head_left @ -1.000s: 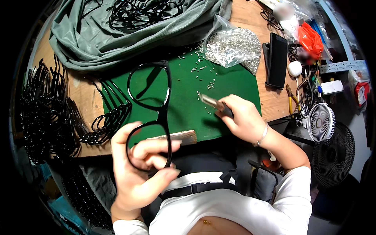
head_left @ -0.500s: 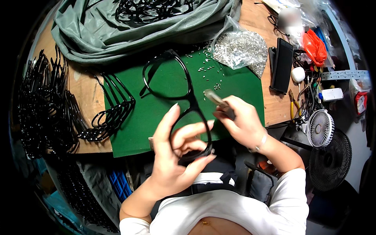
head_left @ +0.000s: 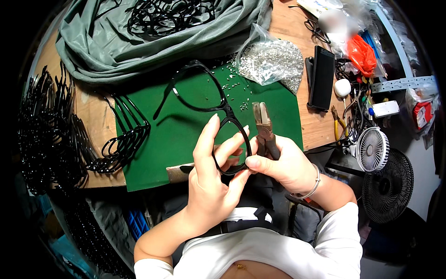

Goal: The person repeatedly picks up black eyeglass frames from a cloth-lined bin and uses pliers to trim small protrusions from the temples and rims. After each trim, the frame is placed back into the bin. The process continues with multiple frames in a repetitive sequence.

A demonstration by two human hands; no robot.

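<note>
Lower centre — near rim of black eyeglass frame (head_left: 227,111) pinched by half-curled left hand (head_left: 209,181); broad-nosed pliers (head_left: 264,132) gripped by curled right hand (head_left: 289,162), thumb at rim. Frame, mid-picture, is judged light, stiff, slick, snappable — best held by rim or bridge.

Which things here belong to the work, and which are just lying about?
Probably part of it:
black glasses frame, in left hand
pliers, in right hand
green mat
bag of silvery bits

Probably just lying about:
black phone
white fan
orange bag
</note>
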